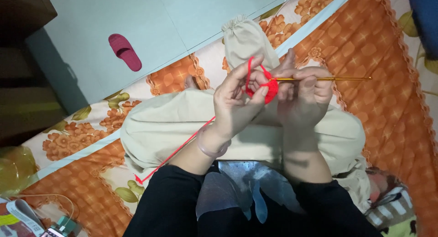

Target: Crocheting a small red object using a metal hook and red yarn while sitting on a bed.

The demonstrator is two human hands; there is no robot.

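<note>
Head view: left hand (235,102) pinches small red crochet piece (269,89), grip closed on it, yarn (182,148) looped over raised finger, trailing down-left across lap. Right hand (303,98) grips gold crochet hook (328,78), tip in piece. Piece tiny; most work seemingly left.

Single head view: looks steeply down from above, close over lap, bedsheet (378,82) and floor (137,18) beyond.

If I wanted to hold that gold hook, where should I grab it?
Probably the bare shaft of the gold crochet hook, coming from the right. That end sticks out free past the right hand; the tip is buried in the red crochet piece.
</note>
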